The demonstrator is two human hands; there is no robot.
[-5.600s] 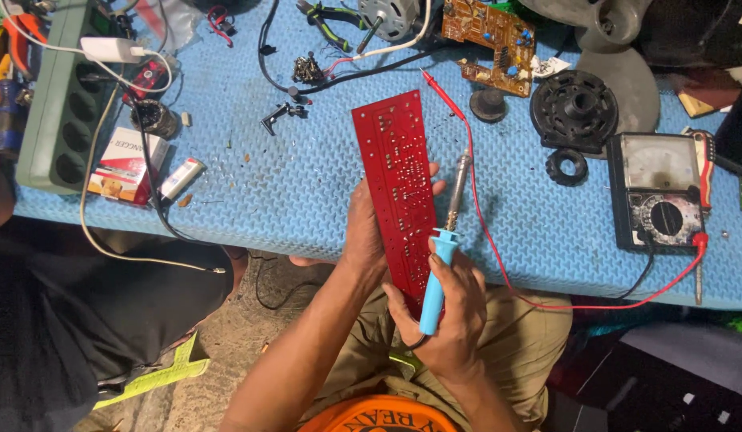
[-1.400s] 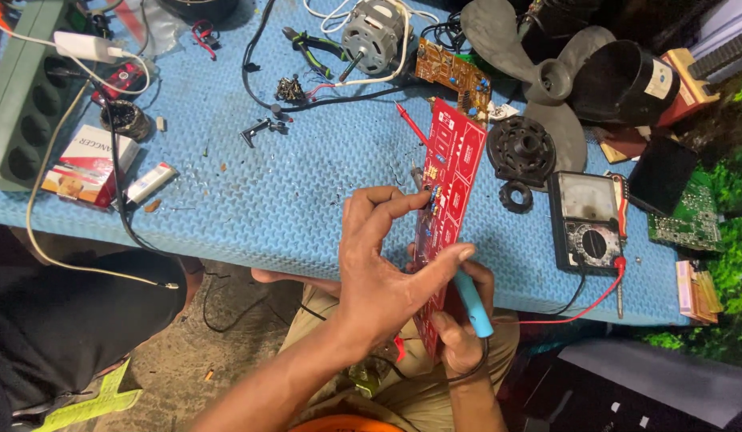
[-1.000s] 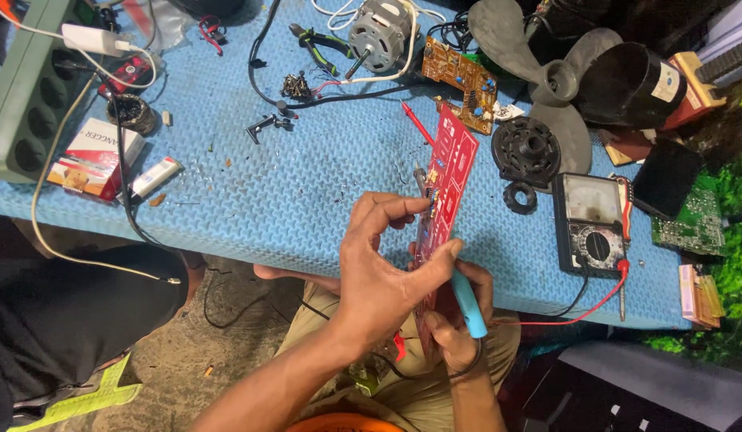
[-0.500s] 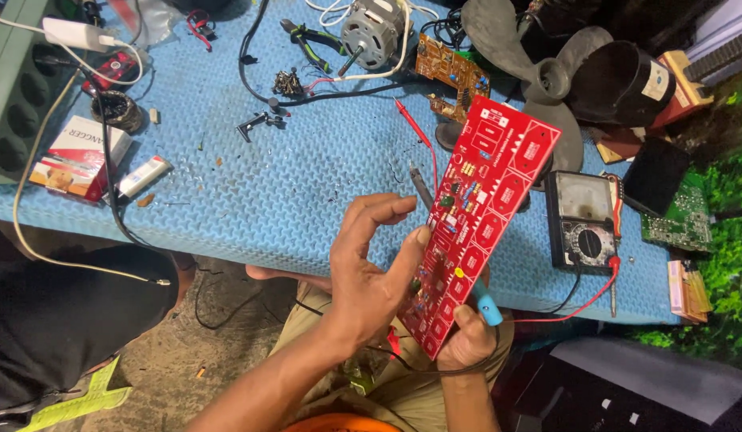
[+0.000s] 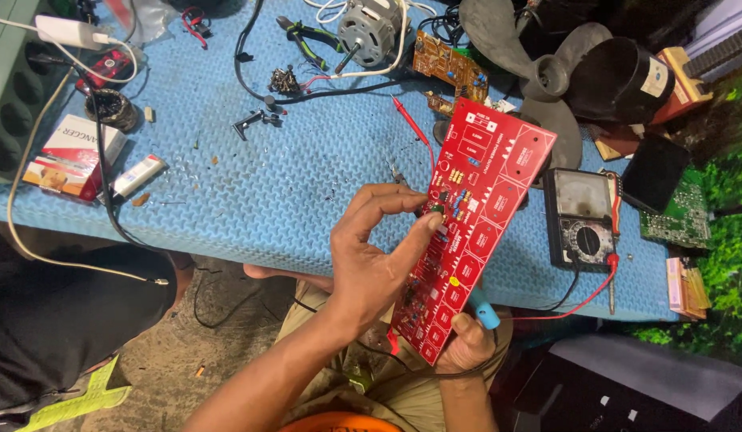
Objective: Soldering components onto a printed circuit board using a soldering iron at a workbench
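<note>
Head view: a long red circuit board (image 5: 475,232) is held tilted over the near edge of the blue foam-mat bench (image 5: 267,192), component side up. The right hand (image 5: 467,352) is closed around the board's lower end, w/ a blue-handled soldering iron (image 5: 484,310) pinched in the same grip behind the board; its tip is hidden. The left hand (image 5: 379,256) is curled, thumb and forefinger nearly shut on a small green component (image 5: 436,210) approx. mid-board; whether it is truly gripped or only touched cannot be told. Risks, as judged: the board is supported at one end only, so pressure at the pinch could twist it out of the right-hand grip. The component's leads could be bent if it is pulled sideways. With iron and board shared in one hand, a hot tip could be brought against fingers, the board's back or the iron's cable. The analog multimeter (image 5: 579,220) and its red probe lead (image 5: 579,302) lie just beside the board and could be snagged.
</note>
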